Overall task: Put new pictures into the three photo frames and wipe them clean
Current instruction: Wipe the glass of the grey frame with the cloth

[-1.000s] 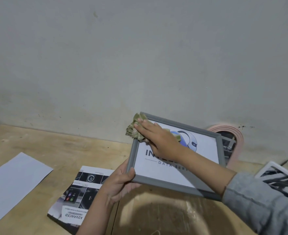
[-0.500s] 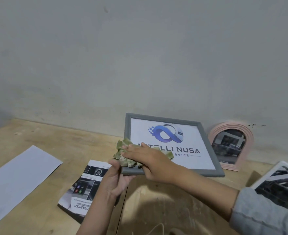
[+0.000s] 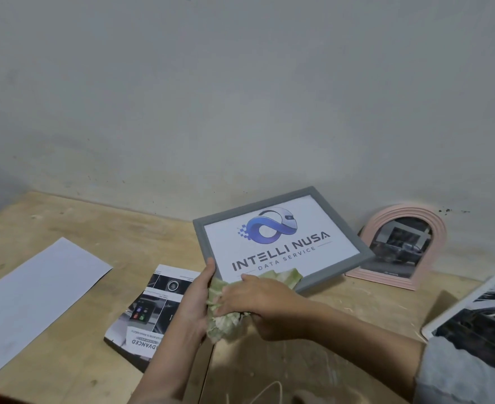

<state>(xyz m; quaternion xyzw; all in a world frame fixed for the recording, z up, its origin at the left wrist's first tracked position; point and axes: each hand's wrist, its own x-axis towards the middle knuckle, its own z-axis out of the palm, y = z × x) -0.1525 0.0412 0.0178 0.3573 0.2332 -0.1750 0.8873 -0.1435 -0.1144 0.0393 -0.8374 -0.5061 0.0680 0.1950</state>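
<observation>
The left hand [image 3: 195,298] grips the near left corner of the grey frame [image 3: 281,237], tilted up off the desk [image 3: 74,217], while the right hand [image 3: 258,301] presses a bunched green cloth [image 3: 226,322] on its lower edge. Pushing too hard there could twist the frame from that one-corner hold and knock it into the pink arched frame [image 3: 398,249] just beside it. The desk is rough bare wood against a plain grey wall [image 3: 240,97], with a white sheet [image 3: 30,298], a brochure [image 3: 150,313] and a white frame [image 3: 473,313] lying about.

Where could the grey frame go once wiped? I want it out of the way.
Bare wood lies behind the white sheet and booklet, along the wall left of the grey frame. The right is crowded: pink frame, white frame.
</observation>
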